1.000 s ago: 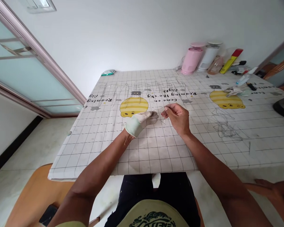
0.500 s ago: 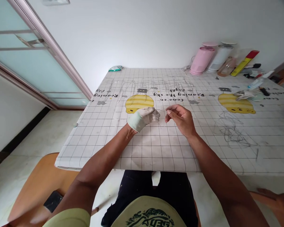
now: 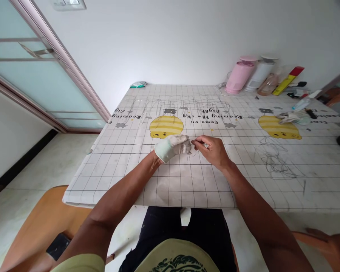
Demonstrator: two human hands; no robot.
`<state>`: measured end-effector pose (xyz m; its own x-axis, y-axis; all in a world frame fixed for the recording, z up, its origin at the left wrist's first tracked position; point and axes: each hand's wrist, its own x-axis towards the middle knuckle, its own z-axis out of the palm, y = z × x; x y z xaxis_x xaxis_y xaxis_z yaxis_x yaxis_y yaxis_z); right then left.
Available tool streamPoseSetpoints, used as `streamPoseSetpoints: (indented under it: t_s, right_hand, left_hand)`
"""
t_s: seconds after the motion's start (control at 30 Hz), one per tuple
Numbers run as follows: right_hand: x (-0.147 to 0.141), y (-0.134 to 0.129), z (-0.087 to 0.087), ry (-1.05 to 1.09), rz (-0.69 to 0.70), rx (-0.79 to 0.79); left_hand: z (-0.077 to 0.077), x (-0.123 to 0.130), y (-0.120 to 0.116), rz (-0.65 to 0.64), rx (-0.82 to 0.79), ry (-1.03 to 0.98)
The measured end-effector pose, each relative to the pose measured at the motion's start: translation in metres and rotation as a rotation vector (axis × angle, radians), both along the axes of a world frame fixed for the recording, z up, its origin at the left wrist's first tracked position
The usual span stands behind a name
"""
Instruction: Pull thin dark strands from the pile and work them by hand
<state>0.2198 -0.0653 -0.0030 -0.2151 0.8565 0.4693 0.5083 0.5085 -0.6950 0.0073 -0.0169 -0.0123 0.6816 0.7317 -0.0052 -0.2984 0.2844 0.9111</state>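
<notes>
My left hand (image 3: 173, 146), in a pale knitted glove, is closed above the middle of the table, its fingers curled together. My bare right hand (image 3: 212, 151) pinches thumb and forefinger just beside the gloved fingertips. Whatever lies between the fingers is too thin to make out; a faint strand seems to hang below the glove. A loose tangle of thin dark strands (image 3: 278, 160) lies to the right of my right hand. More long dark strands (image 3: 197, 101) are spread across the far side of the table.
A checked tablecloth (image 3: 102, 181) covers the table. Along the back right stand a pink cylinder (image 3: 240, 77), a white cylinder (image 3: 259, 75), a bottle (image 3: 268, 84) and a yellow-red box (image 3: 288, 80). Another glove (image 3: 294, 118) lies at right. A chair (image 3: 36, 223) holds a black object (image 3: 58, 245).
My right hand has moved left, and its fingers have closed to a pinch near the glove. The gloved left hand stays almost in place. The view has tilted slightly.
</notes>
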Motion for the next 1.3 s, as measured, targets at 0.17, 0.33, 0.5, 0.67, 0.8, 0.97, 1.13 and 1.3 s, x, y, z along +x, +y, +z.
streamPoseSetpoints:
  t_s: [0.17, 0.33, 0.5, 0.67, 0.8, 0.97, 1.13, 1.3]
  right_hand:
    - [-0.003, 0.003, -0.008, -0.060, 0.043, 0.070]
    - [-0.004, 0.003, -0.011, -0.112, 0.005, 0.152]
    - [-0.006, 0.001, -0.011, -0.076, -0.021, 0.212]
    - [-0.005, 0.000, -0.013, -0.062, -0.018, 0.193]
    - [-0.005, -0.002, -0.015, -0.062, 0.005, 0.178]
    - [-0.007, -0.001, -0.013, -0.047, -0.022, 0.160]
    - [-0.004, 0.001, -0.009, 0.009, -0.074, 0.169]
    - [0.000, 0.003, -0.013, -0.016, -0.102, 0.179]
  left_hand:
    - [0.003, 0.002, -0.004, -0.021, 0.010, 0.015]
    - [-0.001, 0.003, -0.002, -0.040, -0.052, -0.007]
    - [-0.006, -0.001, 0.001, -0.070, -0.063, 0.066]
    - [-0.003, -0.008, 0.000, -0.130, -0.065, 0.151]
    - [-0.001, -0.011, -0.001, -0.181, -0.062, 0.202]
    - [-0.003, -0.011, 0.002, -0.155, -0.010, 0.283]
    - [0.001, -0.016, 0.014, -0.037, 0.004, 0.205]
    - [0.012, -0.017, 0.012, 0.154, 0.173, 0.285]
